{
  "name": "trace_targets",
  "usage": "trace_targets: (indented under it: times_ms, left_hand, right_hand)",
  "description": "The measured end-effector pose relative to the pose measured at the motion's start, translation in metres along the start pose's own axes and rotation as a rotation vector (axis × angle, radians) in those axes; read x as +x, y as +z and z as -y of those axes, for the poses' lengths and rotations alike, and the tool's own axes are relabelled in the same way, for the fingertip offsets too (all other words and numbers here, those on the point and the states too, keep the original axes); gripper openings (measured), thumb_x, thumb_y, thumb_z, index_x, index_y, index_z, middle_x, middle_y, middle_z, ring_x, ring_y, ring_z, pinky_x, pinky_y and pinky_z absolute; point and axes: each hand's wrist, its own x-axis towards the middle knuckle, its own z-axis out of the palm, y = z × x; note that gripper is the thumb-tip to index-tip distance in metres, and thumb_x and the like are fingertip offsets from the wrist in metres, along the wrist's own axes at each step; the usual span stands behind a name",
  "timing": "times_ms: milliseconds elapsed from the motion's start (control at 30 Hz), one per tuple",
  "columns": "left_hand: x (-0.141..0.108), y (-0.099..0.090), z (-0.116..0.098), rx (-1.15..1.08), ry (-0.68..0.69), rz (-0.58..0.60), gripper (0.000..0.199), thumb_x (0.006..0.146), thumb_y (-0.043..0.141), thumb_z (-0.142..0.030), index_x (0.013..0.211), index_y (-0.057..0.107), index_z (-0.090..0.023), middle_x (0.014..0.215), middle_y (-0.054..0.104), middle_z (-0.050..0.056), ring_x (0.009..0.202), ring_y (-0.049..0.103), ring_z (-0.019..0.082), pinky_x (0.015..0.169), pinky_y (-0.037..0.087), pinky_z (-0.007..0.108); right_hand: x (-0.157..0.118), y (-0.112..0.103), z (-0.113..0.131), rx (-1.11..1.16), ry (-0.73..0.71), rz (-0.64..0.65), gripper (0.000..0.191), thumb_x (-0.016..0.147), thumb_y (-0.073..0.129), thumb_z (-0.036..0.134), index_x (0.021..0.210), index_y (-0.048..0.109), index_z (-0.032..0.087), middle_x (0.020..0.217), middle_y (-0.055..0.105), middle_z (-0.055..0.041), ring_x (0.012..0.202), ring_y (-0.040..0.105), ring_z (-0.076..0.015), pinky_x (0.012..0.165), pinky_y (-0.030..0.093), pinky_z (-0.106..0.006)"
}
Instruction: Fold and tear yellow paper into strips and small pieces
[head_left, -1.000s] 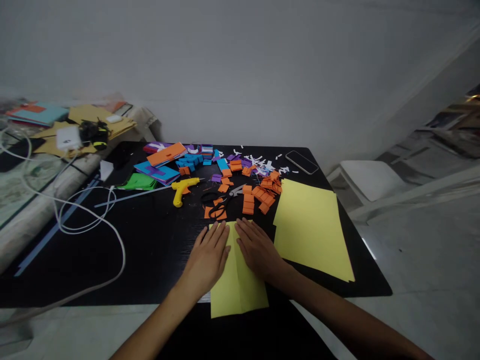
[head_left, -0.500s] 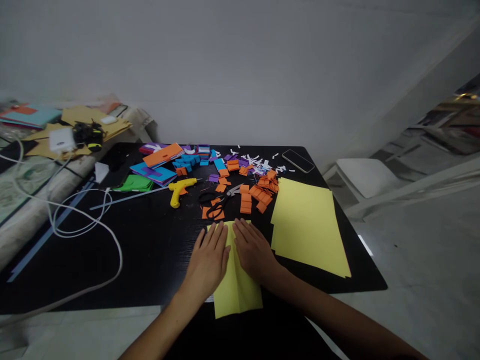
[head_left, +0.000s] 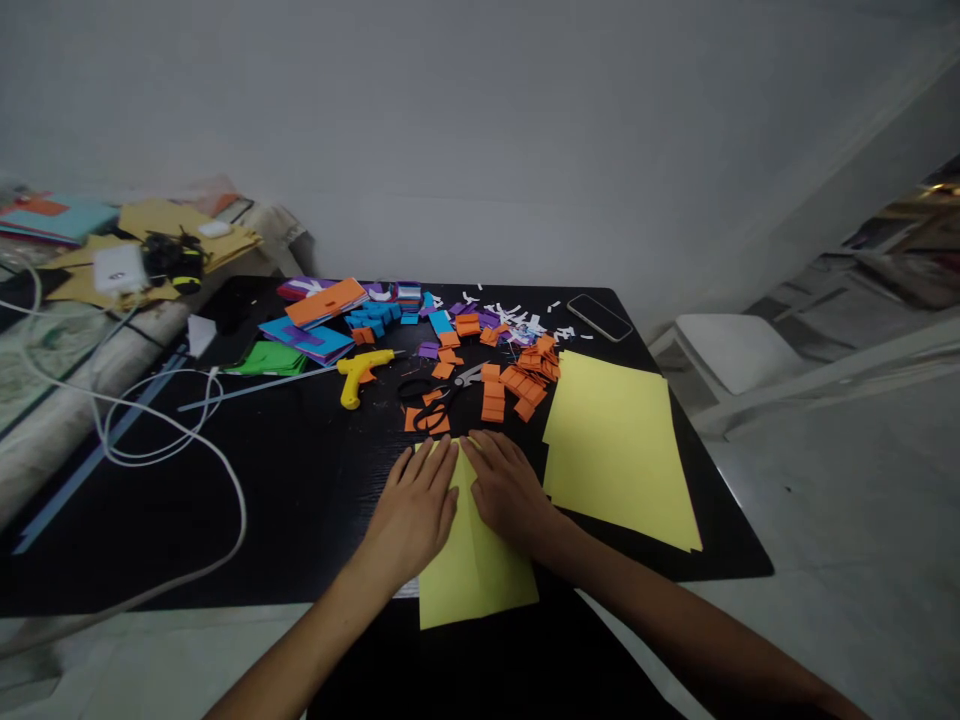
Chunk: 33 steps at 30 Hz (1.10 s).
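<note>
A yellow sheet of paper lies at the table's front edge, with a crease running down its middle and its near end reaching past the edge. My left hand rests flat on the sheet's left side, fingers stretched out. On the right side my right hand presses down, its fingers extended toward the far end. The fingertips of both hands nearly meet at the crease. Just beyond them are black-handled scissors among orange folded paper pieces.
To the right lies a stack of yellow sheets. A yellow glue gun, green paper, white scraps and a phone are farther back. A white cable loops across the left. A white chair stands at right.
My right hand's fingers have shifted slightly left toward the crease. The near end of the yellow sheet looks spread wider and flatter. My left hand stays nearly in place.
</note>
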Motion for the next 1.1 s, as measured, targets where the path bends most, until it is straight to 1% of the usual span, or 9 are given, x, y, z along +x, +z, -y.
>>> trace_targets:
  times_ms: [167,333,500,633,767,867,967,1100]
  left_hand:
    - [-0.001,0.004,-0.006,0.033,-0.032,0.003,0.054,0.104,0.044,-0.026,0.156,0.047,-0.013,0.161,0.049,0.011,0.147,0.047,0.033,0.122,0.035,0.053]
    - [-0.002,0.006,-0.009,0.031,-0.065,-0.005,0.055,0.104,0.043,-0.026,0.157,0.045,-0.014,0.161,0.048,0.012,0.148,0.047,0.033,0.121,0.036,0.055]
    - [-0.002,0.006,-0.013,0.031,-0.083,-0.001,0.056,0.104,0.042,-0.025,0.158,0.044,-0.012,0.162,0.047,0.013,0.149,0.046,0.033,0.122,0.035,0.055]
    - [-0.003,0.008,-0.014,0.003,-0.099,-0.014,0.056,0.103,0.043,-0.025,0.158,0.044,-0.014,0.162,0.048,0.013,0.149,0.045,0.034,0.122,0.034,0.056]
    - [-0.003,0.010,-0.016,0.002,-0.113,-0.024,0.056,0.103,0.042,-0.026,0.158,0.044,-0.014,0.161,0.048,0.013,0.149,0.045,0.034,0.122,0.034,0.058]
    - [-0.003,0.009,-0.017,0.021,-0.120,-0.020,0.055,0.103,0.041,-0.026,0.157,0.045,-0.013,0.161,0.048,0.013,0.149,0.046,0.034,0.121,0.035,0.058]
    - [-0.003,0.009,-0.018,0.030,-0.118,-0.012,0.055,0.104,0.041,-0.026,0.157,0.046,-0.012,0.161,0.047,0.014,0.148,0.046,0.035,0.121,0.036,0.058]
    - [-0.003,0.009,-0.019,0.020,-0.130,-0.024,0.056,0.104,0.040,-0.026,0.159,0.044,-0.015,0.162,0.046,0.014,0.149,0.045,0.034,0.121,0.035,0.059]
  right_hand:
    - [-0.003,0.005,0.002,-0.017,0.006,-0.010,0.058,0.089,0.051,0.006,0.147,0.053,0.001,0.148,0.057,-0.0212,0.138,0.048,-0.0338,0.119,0.041,-0.049]
    - [-0.004,0.008,0.004,-0.019,0.020,-0.025,0.059,0.089,0.051,0.007,0.148,0.053,0.004,0.147,0.057,-0.0211,0.138,0.048,-0.0336,0.118,0.042,-0.051]
    - [-0.004,0.008,0.006,-0.043,0.023,-0.031,0.057,0.090,0.050,0.007,0.147,0.053,0.002,0.147,0.057,-0.0222,0.138,0.049,-0.0346,0.117,0.042,-0.051]
    - [-0.005,0.009,0.006,-0.049,0.030,-0.029,0.057,0.091,0.049,0.008,0.148,0.052,0.004,0.148,0.056,-0.0223,0.140,0.047,-0.0343,0.118,0.041,-0.052]
    - [-0.005,0.010,0.006,-0.049,0.037,-0.014,0.057,0.092,0.050,0.008,0.148,0.052,0.003,0.149,0.055,-0.0225,0.141,0.047,-0.0347,0.119,0.040,-0.052]
    - [-0.005,0.009,0.007,-0.049,0.036,-0.013,0.056,0.092,0.050,0.009,0.148,0.052,0.002,0.149,0.056,-0.0230,0.141,0.047,-0.0351,0.119,0.041,-0.052]
    - [-0.005,0.008,0.007,-0.045,0.035,-0.014,0.057,0.092,0.050,0.008,0.149,0.052,0.004,0.149,0.056,-0.0223,0.141,0.047,-0.0342,0.119,0.041,-0.051]
    - [-0.005,0.008,0.006,-0.047,0.038,-0.011,0.058,0.092,0.050,0.009,0.149,0.051,0.004,0.149,0.056,-0.0224,0.141,0.047,-0.0342,0.119,0.040,-0.051]
